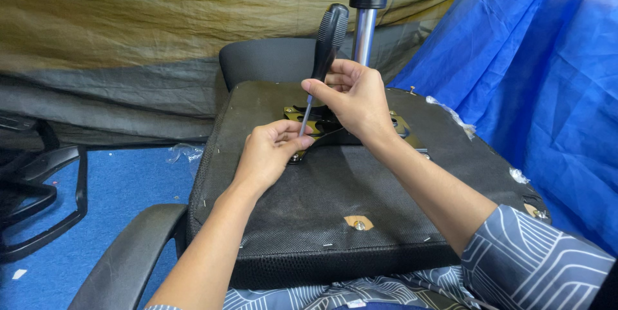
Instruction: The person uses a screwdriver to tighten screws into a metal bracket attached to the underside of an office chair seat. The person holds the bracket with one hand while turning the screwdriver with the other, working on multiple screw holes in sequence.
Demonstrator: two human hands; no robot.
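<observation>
1. While you've got the office chair flipped over, its seat underside faces up at you: black mesh-like fabric, dusty, stapled along the edges, with a small torn patch near the front showing a bolt.
2. No packages, labels or signs anywhere that I can make out, just an olive tarp behind the chair and a blue tarp on the right.
3. Your right hand is clamped around the screwdriver, low on its black ribbed handle, where the thin metal shaft starts. It stands nearly upright, leaning a bit to the right at the top.
4. Your left hand is pinched shut around the lower end of the shaft, right at the tip, so the two hands sit just beside each other.
5. That tip comes down on the metal mounting plate, yellowish with black parts, in the middle of the seat. The exact screw is hidden by your fingers.
6. A chrome gas cylinder sticks up behind the plate, and a black armrest curves at lower left over blue floor.
</observation>
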